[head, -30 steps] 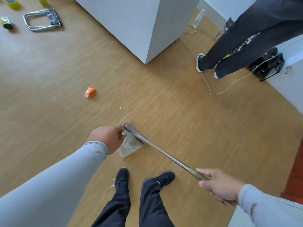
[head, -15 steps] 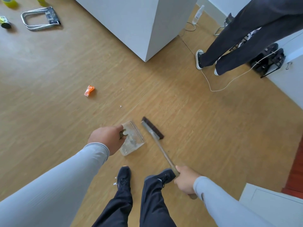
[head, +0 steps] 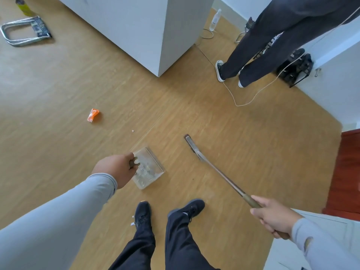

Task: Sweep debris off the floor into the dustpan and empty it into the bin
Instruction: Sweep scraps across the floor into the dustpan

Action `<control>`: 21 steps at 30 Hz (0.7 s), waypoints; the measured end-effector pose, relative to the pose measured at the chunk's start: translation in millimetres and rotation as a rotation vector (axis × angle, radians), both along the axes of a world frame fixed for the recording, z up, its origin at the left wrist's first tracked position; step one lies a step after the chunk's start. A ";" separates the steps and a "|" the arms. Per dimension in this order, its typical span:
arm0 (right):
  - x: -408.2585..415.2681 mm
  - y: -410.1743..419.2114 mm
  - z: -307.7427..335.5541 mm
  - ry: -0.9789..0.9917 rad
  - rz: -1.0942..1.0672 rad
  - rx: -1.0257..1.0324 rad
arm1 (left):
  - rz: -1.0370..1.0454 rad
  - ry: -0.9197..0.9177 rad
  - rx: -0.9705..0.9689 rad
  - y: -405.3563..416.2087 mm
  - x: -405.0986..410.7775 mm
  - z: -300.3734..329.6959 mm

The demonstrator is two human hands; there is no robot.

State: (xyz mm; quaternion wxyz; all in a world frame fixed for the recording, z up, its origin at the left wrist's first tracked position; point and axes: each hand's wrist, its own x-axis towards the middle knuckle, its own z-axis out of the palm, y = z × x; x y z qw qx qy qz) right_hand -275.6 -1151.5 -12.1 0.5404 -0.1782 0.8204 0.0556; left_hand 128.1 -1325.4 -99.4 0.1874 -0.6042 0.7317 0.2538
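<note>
A clear plastic dustpan (head: 151, 168) rests on the wooden floor just ahead of my feet. My left hand (head: 116, 169) grips its handle at the pan's left end. My right hand (head: 272, 216) is closed around the end of a long broom handle (head: 222, 177). The dark broom head (head: 190, 143) is on the floor to the right of the dustpan, apart from it. An orange wrapper (head: 93, 115) lies on the floor to the far left, and a tiny white scrap (head: 133, 130) lies between it and the pan. No bin is identifiable.
A white cabinet corner (head: 159, 55) stands ahead. Another person's legs (head: 253, 55) are at the upper right, with a white cable (head: 251, 98) trailing over the floor. A metal frame (head: 21, 34) lies at the far left. A white unit (head: 311, 240) is by my right arm.
The broom head has swung right, away from the dustpan mouth, leaving a gap. My right hand has moved outward to the right. The dustpan and left hand have stayed about in place.
</note>
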 end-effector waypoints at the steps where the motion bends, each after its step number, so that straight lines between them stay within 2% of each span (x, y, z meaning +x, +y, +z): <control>1: -1.2 -1.1 -6.8 0.046 -0.001 0.010 | -0.012 0.003 0.003 -0.3 -2.2 3.0; 7: -2.4 -21.0 -70.5 0.110 0.040 0.103 | -0.175 -0.016 0.029 6.3 -29.0 1.3; 11: 58.8 -13.4 -82.9 0.031 0.175 0.160 | -0.239 -0.014 -0.013 17.2 -53.5 -12.4; 14: 102.5 8.8 -72.7 -0.063 0.177 0.144 | -0.244 -0.010 -0.034 18.3 -66.5 -16.9; 17: 105.6 26.1 -45.9 -0.193 0.075 0.121 | -0.241 -0.019 -0.039 15.2 -66.7 -17.8; 21: 49.2 39.7 -15.8 -0.320 -0.265 0.083 | -0.209 -0.002 -0.040 10.2 -51.2 -10.8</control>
